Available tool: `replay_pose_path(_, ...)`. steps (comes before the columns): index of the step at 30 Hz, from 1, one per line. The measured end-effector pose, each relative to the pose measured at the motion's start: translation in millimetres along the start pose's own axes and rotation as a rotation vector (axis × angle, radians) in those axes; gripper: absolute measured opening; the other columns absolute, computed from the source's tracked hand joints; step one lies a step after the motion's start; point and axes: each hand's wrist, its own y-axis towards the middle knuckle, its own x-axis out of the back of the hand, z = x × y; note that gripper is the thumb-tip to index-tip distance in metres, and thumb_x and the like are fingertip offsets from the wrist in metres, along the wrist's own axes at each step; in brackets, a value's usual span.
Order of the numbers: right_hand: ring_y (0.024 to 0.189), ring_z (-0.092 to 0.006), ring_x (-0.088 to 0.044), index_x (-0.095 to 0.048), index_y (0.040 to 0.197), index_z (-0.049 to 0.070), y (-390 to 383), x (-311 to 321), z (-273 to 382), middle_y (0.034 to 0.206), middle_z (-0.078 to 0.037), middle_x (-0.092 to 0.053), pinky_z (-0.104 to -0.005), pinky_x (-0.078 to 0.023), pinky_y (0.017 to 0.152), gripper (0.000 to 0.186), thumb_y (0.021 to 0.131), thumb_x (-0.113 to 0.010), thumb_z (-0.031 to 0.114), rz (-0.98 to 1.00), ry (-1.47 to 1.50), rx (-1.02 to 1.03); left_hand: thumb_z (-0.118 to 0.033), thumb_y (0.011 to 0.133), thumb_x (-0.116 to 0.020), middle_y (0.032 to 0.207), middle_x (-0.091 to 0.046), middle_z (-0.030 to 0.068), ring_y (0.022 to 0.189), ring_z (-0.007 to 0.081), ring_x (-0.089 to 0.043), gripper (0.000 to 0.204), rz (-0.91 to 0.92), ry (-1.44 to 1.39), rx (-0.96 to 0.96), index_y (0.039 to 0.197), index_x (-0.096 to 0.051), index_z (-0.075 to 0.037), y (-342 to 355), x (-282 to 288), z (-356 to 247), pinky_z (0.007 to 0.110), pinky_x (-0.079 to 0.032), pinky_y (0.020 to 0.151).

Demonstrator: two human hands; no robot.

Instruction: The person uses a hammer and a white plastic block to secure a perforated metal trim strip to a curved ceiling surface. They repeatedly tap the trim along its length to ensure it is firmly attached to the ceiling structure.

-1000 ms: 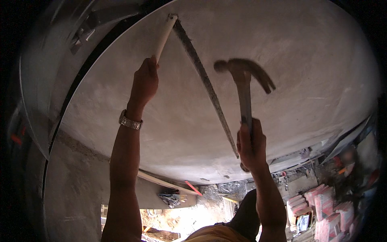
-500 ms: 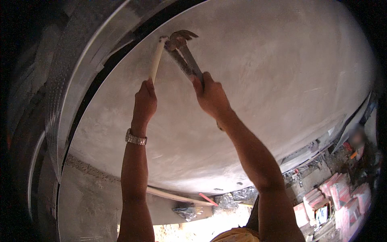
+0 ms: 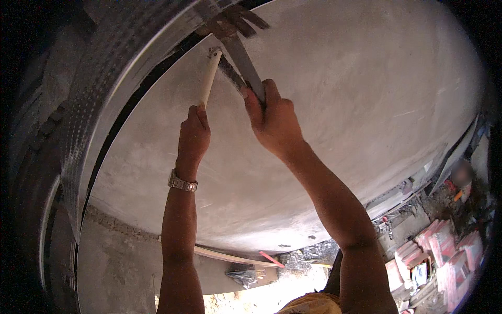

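My left hand (image 3: 195, 133), with a metal-banded watch (image 3: 182, 181) on its wrist, is closed round a pale, narrow stick (image 3: 211, 78). The stick has a small hole near its upper tip, which sits at a chipped spot (image 3: 214, 50) on the grey plastered wall (image 3: 334, 94). My right hand (image 3: 276, 118) grips a claw hammer (image 3: 244, 58) by its grey handle. The dark hammer head is above the stick's tip and apart from it, near the wall's upper edge. A dark strip shows between the two tools; I cannot tell whether it is shadow.
Shiny perforated metal sheeting (image 3: 86, 141) curves along the left beside a black gap. Below are a long wooden strip (image 3: 235, 256), a red stick (image 3: 272, 258) and a crumpled plastic bag (image 3: 243, 277). Red-and-white packs (image 3: 452, 272) lie lower right, with a blurred person (image 3: 462, 180) beyond.
The hammer head has risen away from the stick's tip toward the wall's upper edge. My left hand and the stick appear slightly further right and lower.
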Motion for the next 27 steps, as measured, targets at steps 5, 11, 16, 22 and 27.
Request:
replay_pose_path(5,0.063,-0.0458,-0.063,-0.047,0.097,0.002,18.7,0.6,-25.3,0.062,-0.024,-0.061,-0.0547,-0.05,0.054,0.037,0.098,-0.046,0.038,0.066,-0.245,-0.011,-0.03,0.104,-0.029,0.079,-0.062,0.0285,0.076,0.0467,-0.062,0.037,0.024,-0.041,-0.032,0.104,-0.049,0.001,2.2,-6.6,-10.1,0.051,-0.049,0.056)
replay_pose_path(11,0.065,-0.0462,-0.064,-0.047,0.099,0.001,-4.7,1.8,6.0,0.064,-0.025,-0.062,-0.0549,-0.053,0.058,0.04,0.099,-0.043,0.041,-0.053,0.043,0.033,-0.029,0.104,-0.028,0.087,-0.061,0.0295,0.083,0.0479,-0.061,0.038,0.007,0.006,-0.021,0.107,-0.05,0.002,0.6,1.4,-4.3,0.052,-0.051,0.064)
replay_pose_path(16,0.068,-0.0482,-0.063,-0.048,0.099,0.001,14.8,3.8,-11.0,0.069,-0.027,-0.062,-0.0548,-0.053,0.059,0.041,0.098,-0.044,0.041,0.102,-0.187,-0.041,-0.029,0.103,-0.03,0.081,-0.062,0.0279,0.077,0.0453,-0.062,0.038,-0.054,0.052,-0.138,0.104,-0.052,0.002,5.0,-5.4,3.4,0.05,-0.052,0.059)
replay_pose_path(22,0.071,-0.0468,-0.065,-0.052,0.097,-0.002,12.1,2.1,-11.3,0.074,-0.028,-0.063,-0.0531,-0.054,0.06,0.044,0.098,-0.043,0.042,0.077,-0.191,-0.036,-0.028,0.103,-0.029,0.092,-0.061,0.0262,0.083,0.0427,-0.062,0.039,-0.024,0.078,-0.129,0.112,-0.05,0.003,5.3,-8.5,0.7,0.049,-0.053,0.064)
replay_pose_path(27,0.066,-0.0379,-0.064,-0.053,0.094,-0.002,6.2,14.4,-7.3,0.068,-0.022,-0.062,-0.0473,-0.051,0.056,0.046,0.099,-0.043,0.043,0.151,-0.166,-0.144,-0.039,0.102,-0.033,0.076,-0.055,0.0104,0.066,0.0209,-0.059,0.044,0.045,-0.094,-0.12,0.107,-0.052,0.001,15.9,8.5,19.0,0.039,-0.049,0.048)
